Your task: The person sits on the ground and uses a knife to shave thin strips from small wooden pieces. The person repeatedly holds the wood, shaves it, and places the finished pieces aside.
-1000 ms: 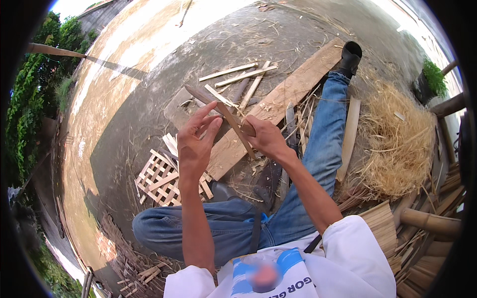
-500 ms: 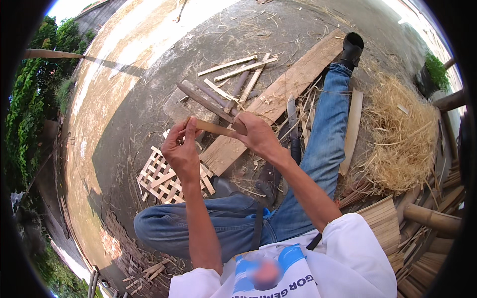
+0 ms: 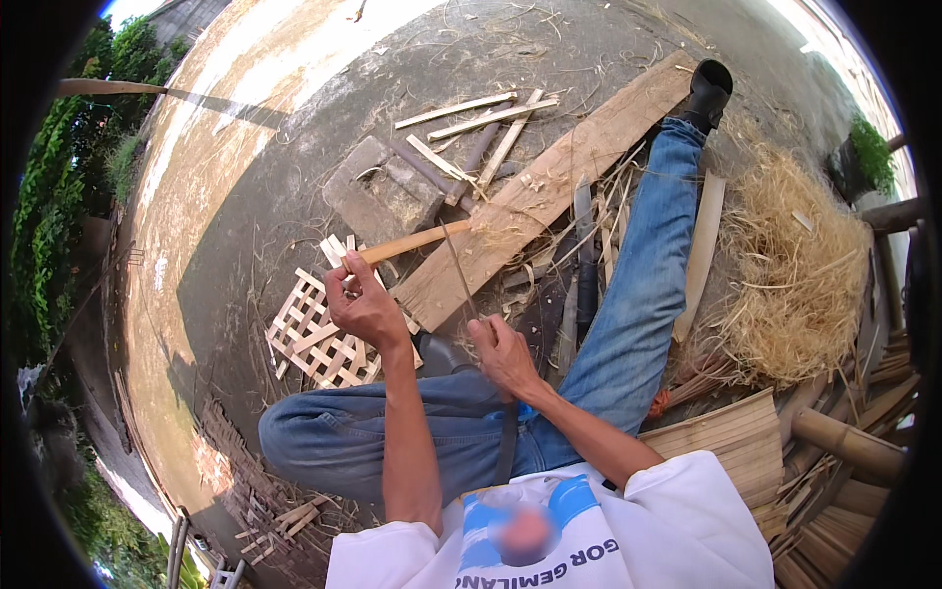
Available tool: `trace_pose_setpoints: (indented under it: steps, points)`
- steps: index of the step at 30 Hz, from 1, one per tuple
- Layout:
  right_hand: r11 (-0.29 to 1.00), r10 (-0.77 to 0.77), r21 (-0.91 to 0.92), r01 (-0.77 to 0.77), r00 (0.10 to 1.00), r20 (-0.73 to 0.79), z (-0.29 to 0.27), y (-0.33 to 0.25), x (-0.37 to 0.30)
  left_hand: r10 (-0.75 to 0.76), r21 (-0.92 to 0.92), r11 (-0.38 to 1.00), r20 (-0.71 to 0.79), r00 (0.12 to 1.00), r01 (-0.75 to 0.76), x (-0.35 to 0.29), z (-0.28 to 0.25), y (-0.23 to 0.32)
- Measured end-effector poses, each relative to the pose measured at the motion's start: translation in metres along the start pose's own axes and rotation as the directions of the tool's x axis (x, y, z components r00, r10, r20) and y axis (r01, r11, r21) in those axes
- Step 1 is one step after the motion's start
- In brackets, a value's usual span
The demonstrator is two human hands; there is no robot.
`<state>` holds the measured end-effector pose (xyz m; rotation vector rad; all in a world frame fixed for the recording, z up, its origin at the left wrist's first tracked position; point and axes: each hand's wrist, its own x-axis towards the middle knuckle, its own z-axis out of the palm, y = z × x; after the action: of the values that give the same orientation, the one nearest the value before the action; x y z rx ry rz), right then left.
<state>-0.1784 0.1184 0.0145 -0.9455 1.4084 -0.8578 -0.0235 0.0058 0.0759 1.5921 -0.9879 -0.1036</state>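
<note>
My left hand pinches the near end of a flat bamboo strip. The strip slants away to the right, its far end over a long wooden plank. In my right hand, the fingers are wrapped round a long, thin knife, seen nearly edge-on. Its blade points away from me, and the tip overlaps the strip near its far end; whether they touch I cannot tell. Left of the plank lies a woven lattice of bamboo slats, partly behind my left hand and forearm.
Beyond my hands are a concrete block and several loose bamboo sticks. A heap of fine shavings lies right of my outstretched leg. Bamboo poles and split slats are at the lower right.
My right hand has drawn back toward me, and the knife has swung from pointing left to pointing away. My left hand has lowered slightly, and more of the strip shows.
</note>
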Motion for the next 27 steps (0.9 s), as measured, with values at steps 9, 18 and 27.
trace_pose_setpoints:
  steps: [9, 18, 27]
  points:
    - [0.959, -0.283, 0.010, 0.283, 0.959, 0.021, 0.037, -0.029, -0.001, 0.030, 0.020, 0.999, -0.006, 1.000, -0.030, 0.005, -0.002, -0.005]
    - [0.975, -0.221, -0.046, 0.218, 0.973, -0.070, 0.029, 0.004, 0.023, -0.020, -0.093, 0.995, -0.001, 1.000, 0.020, 0.010, -0.001, -0.005]
    - [0.949, -0.203, -0.248, 0.192, 0.979, -0.016, -0.010, 0.025, 0.063, -0.115, -0.209, 0.970, 0.046, 0.992, 0.122, 0.019, -0.003, -0.006]
